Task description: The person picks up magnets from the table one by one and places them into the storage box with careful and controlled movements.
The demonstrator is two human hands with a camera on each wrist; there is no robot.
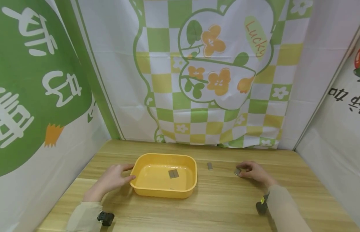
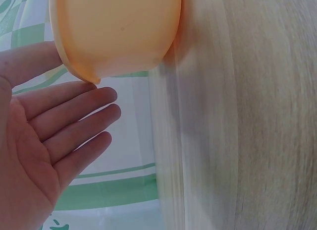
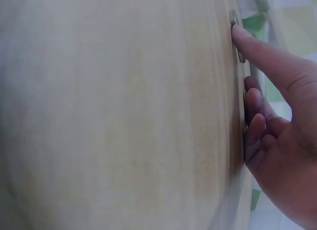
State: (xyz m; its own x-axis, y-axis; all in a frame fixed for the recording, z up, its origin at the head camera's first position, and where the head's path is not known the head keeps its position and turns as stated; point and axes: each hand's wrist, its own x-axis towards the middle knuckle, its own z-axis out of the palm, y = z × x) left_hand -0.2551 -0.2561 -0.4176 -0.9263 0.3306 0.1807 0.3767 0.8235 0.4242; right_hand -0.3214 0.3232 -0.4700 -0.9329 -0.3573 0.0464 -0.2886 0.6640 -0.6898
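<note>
A yellow plastic basin (image 1: 164,193) stands on the table, with two small grey rectangular pieces (image 1: 173,173) lying side by side inside and the edge of another near its front wall. At the basin's left end is my left hand (image 1: 111,178); its thumb lies over the rim and the straight fingers reach along the outside. Farther right, my right hand (image 1: 256,174) pinches a small grey rectangular piece (image 1: 237,172) low at the tabletop. In the right wrist view the thumb presses on that flat piece (image 3: 241,51), and the other fingers are curled. Another grey piece (image 1: 210,166) lies between basin and right hand.
The wood-grain table (image 1: 220,206) ends at a checked green and yellow cloth (image 1: 206,119) hanging behind it. Printed cloth walls close in the left (image 1: 90,154) and right (image 1: 328,145) sides. A small black camera sits on each wrist.
</note>
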